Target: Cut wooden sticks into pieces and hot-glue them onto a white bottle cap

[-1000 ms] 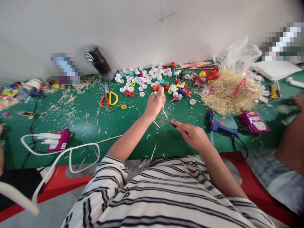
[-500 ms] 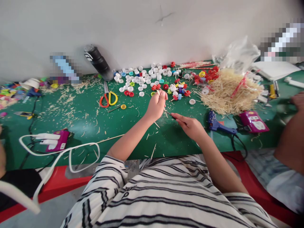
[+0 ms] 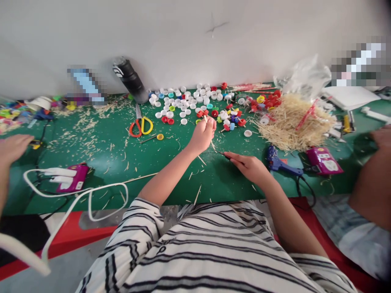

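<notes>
My left hand point(image 3: 203, 132) is closed round a thin wooden stick point(image 3: 205, 119), whose pale end pokes out above the fingers. Below that fist the stick's lower tip meets or nearly meets a dark, thin-bladed knife point(image 3: 226, 156). The knife's handle is in my right hand point(image 3: 249, 166), with the index finger stretched along it. Small pale shavings lie on the green table point(image 3: 171, 185) under both hands. Just behind my left hand are white bottle caps point(image 3: 184, 106) and coloured caps point(image 3: 233, 118), some with sticks in them.
Scissors point(image 3: 140, 125), a black bottle point(image 3: 130, 79) and a yellow cap point(image 3: 160, 136) stand or lie left. Right are a wood-shaving heap point(image 3: 295, 122), a blue glue gun point(image 3: 282, 162) and a purple power strip point(image 3: 324, 160). A white cable point(image 3: 106, 185) loops at left; other people's arms reach in both sides.
My right hand and the knife have moved slightly right and down, away from my left hand. At the far left, another person's hand has come in onto a yellow cutter.
</notes>
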A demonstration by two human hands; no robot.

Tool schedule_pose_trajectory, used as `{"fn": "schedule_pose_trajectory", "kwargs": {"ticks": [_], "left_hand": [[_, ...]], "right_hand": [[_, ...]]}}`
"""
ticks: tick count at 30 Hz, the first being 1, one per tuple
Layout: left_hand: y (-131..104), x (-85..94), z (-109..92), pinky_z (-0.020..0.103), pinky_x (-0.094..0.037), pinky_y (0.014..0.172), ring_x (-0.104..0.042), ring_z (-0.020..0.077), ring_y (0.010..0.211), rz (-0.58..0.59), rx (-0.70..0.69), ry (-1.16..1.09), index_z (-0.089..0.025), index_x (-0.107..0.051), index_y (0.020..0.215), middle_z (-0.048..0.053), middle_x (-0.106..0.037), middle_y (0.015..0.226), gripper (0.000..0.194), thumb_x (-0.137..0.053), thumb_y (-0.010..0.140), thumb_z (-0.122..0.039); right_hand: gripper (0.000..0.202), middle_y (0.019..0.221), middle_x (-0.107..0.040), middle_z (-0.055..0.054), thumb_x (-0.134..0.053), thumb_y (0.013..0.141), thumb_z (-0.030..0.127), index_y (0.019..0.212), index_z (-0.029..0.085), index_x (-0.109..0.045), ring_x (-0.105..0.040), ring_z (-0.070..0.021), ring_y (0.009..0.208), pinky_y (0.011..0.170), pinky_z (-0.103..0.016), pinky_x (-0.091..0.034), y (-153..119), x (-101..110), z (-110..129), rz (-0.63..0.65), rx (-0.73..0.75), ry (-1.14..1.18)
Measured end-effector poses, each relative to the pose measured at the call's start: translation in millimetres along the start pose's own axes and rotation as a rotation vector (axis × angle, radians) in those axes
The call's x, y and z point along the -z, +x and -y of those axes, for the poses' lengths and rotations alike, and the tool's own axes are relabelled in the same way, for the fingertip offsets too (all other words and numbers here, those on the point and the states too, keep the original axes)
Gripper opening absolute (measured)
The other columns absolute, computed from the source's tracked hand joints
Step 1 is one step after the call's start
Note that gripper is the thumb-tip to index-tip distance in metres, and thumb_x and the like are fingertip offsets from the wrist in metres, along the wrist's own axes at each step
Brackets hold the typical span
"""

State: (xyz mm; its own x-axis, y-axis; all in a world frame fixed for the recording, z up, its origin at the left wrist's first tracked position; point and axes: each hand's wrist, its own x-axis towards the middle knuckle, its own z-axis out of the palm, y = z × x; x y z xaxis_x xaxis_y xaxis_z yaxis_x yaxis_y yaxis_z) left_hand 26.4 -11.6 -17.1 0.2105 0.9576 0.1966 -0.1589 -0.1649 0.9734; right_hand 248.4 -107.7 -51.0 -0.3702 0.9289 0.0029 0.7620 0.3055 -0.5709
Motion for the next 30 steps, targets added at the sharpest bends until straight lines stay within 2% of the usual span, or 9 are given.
{"fn": "schedule_pose_trajectory", "kwargs": {"ticks": [4,8,13,17,24,30], "left_hand": [[-1,1.0,-3,0.022,-0.030,0.047,-0.030,0.0064,0.046,0.032,0.018,-0.008,-0.022,-0.043,0.073,-0.008,-0.030,0.059,0.041,-0.045,0.101,-0.050],[-4,1.8,-9,0.020,-0.029,0.046,-0.030,0.0060,0.046,0.068,0.049,-0.004,-0.021,-0.043,0.073,-0.008,-0.029,0.059,0.041,-0.045,0.102,-0.049],[-3,3.8,-16,0.018,-0.024,0.043,-0.023,0.0045,0.043,0.060,0.136,-0.052,-0.020,-0.042,0.069,-0.009,-0.025,0.055,0.041,-0.044,0.103,-0.042],[0,7.7,-18,0.016,-0.023,0.043,-0.022,0.0036,0.042,0.001,0.200,-0.103,-0.019,-0.040,0.069,-0.010,-0.026,0.055,0.040,-0.046,0.104,-0.038],[0,11.9,-21,0.015,-0.024,0.043,-0.023,0.0028,0.042,-0.026,0.241,-0.173,-0.018,-0.041,0.068,-0.009,-0.027,0.054,0.038,-0.041,0.105,-0.027],[-2,8.8,-20,0.016,-0.026,0.043,-0.025,0.0033,0.043,0.020,0.219,-0.164,-0.019,-0.041,0.070,-0.009,-0.028,0.055,0.038,-0.044,0.105,-0.033]], "right_hand": [[0.044,0.129,-0.072,-0.001,-0.043,0.105,0.040,0.145,0.034,-0.059,-0.073,-0.0252,0.108,0.094,-0.037,-0.056,0,10,14,-0.045,0.069,0.079],[0.043,0.133,-0.070,0.000,-0.044,0.104,0.040,0.143,0.034,-0.062,-0.069,-0.0262,0.116,0.103,-0.040,-0.052,12,17,25,-0.031,0.117,0.131],[0.043,0.143,-0.062,0.003,-0.046,0.104,0.042,0.144,0.035,-0.060,-0.061,-0.0257,0.130,0.113,-0.042,-0.046,27,2,15,0.036,0.080,0.372],[0.044,0.145,-0.061,0.004,-0.047,0.103,0.044,0.144,0.035,-0.060,-0.056,-0.0265,0.135,0.118,-0.045,-0.040,33,-11,5,0.037,0.069,0.432],[0.046,0.147,-0.059,0.003,-0.047,0.103,0.047,0.144,0.032,-0.060,-0.053,-0.0250,0.138,0.121,-0.043,-0.035,33,-9,4,0.082,0.065,0.461],[0.048,0.146,-0.061,0.001,-0.047,0.103,0.046,0.145,0.029,-0.060,-0.057,-0.0253,0.134,0.118,-0.044,-0.040,20,-8,7,0.057,-0.001,0.449]]}}
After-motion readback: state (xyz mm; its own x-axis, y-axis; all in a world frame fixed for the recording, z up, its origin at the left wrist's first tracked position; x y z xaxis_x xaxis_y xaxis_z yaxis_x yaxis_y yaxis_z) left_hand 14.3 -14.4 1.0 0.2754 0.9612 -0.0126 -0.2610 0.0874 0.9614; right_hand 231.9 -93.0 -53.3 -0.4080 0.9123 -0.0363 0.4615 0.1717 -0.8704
